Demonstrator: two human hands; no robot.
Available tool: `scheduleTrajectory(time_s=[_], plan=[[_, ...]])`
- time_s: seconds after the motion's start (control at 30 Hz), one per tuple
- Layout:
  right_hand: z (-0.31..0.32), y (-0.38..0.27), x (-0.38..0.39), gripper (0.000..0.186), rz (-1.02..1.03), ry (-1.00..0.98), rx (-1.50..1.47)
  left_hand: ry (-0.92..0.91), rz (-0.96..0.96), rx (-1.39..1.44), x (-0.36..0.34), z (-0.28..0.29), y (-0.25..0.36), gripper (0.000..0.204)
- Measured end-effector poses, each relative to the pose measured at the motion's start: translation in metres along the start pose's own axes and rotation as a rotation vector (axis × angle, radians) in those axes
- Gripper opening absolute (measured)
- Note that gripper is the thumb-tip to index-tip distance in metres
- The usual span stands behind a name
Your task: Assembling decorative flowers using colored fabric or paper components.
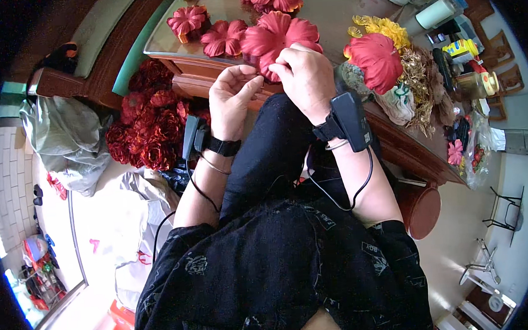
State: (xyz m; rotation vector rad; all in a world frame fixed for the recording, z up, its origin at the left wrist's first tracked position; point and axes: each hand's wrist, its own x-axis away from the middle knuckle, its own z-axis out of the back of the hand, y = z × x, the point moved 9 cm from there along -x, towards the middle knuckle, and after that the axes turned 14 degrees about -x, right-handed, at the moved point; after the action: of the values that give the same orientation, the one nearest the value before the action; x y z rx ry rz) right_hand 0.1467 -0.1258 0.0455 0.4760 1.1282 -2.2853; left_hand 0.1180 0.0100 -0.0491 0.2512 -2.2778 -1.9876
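Note:
My left hand (229,96), its fingers curled and thumb near the index finger, is just below the lower left petals of a large red fabric flower (275,36). My right hand (307,79) is closed over that flower's lower edge, fingertips pinched. What either pinch holds is too small or hidden to make out. Smaller red flowers (223,38) lie on the glass-topped wooden table (181,65) beyond. To the right are another red flower (373,63), yellow petals (382,30) and dried brownish material (421,91).
Dark red flowers (143,129) are heaped at left beside grey bags (65,139). Bottles and jars (468,82) crowd the table's right end. A reddish round stool or container (421,210) sits below the table, a red basket (120,328) at lower left, and folded metal stands (505,212) at right.

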Motion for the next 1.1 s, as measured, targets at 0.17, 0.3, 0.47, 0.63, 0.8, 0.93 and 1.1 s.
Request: scheduleTrajectory(time_s=[0.17, 0.3, 0.47, 0.63, 0.8, 0.93, 1.1], plan=[[0.0, 0.0, 0.0, 0.014, -0.008, -0.007, 0.01, 0.002, 0.01, 0.01, -0.001, 0.002, -0.002, 0.019], [0.001, -0.001, -0.001, 0.012, 0.007, 0.008, 0.012, 0.005, 0.022, 0.0, 0.0, 0.003, -0.001, 0.02], [0.006, 0.005, -0.003, 0.009, 0.005, 0.005, -0.063, 0.018, -0.007, -0.016, 0.0, 0.0, 0.006, 0.021], [0.006, 0.009, -0.006, 0.01, -0.015, -0.047, -0.111, 0.019, -0.067, -0.027, 0.0, -0.007, 0.017, 0.02], [0.006, 0.009, -0.006, 0.01, -0.001, -0.036, -0.082, 0.031, -0.012, -0.115, -0.002, -0.008, 0.019, 0.014], [0.006, 0.009, -0.005, 0.009, 0.009, -0.01, -0.087, 0.014, 0.037, -0.054, -0.007, -0.007, 0.01, 0.01], [0.028, 0.006, -0.008, 0.009, 0.007, 0.228, -0.135, 0.042, 0.063, -0.019, -0.012, -0.001, 0.003, 0.006]])
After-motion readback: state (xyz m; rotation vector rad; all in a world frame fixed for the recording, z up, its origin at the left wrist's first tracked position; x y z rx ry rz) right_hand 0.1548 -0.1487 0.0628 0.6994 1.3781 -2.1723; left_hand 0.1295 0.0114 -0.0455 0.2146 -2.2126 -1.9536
